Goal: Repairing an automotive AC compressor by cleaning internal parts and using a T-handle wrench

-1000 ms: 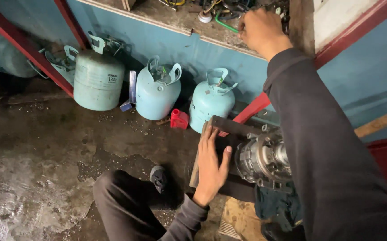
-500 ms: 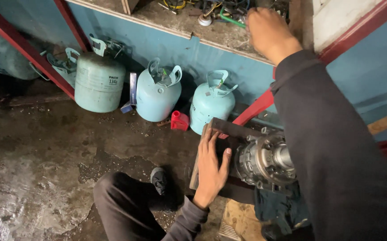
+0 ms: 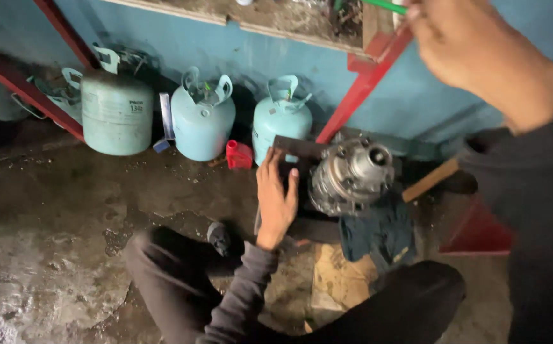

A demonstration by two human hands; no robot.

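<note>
While the person sits low on the stained concrete floor [image 3: 53,255], the left hand [image 3: 275,197] lies flat, with fingers spread apart and gripping nothing, against a dark flat metal plate [image 3: 299,148] that stands beside a round metal compressor unit [image 3: 350,175]. The unit is just to the right of this hand, very near to the fingertips, and its shaft end points up and a little toward the camera, so its long axis runs away from the palm and not across it. It rests on a dark blue cloth [image 3: 378,232], with a piece of cardboard [image 3: 337,280] below that.

The right hand [image 3: 480,54] is raised high, well apart from the unit and above it to the right, close to the cluttered shelf [image 3: 276,16]. Its fingers appear closed, and a green thin object [image 3: 385,5] shows just beside them, but I cannot tell if the hand really holds it, because the hand is blurred. The left hand is therefore clearly the nearer one to the unit.

To the left of the resting hand, three pale blue gas cylinders [image 3: 203,118] stand along the blue wall [image 3: 410,95], and a small red container [image 3: 239,155] stands between two of them. A wooden handle [image 3: 430,180] lies to the right of the unit.
</note>
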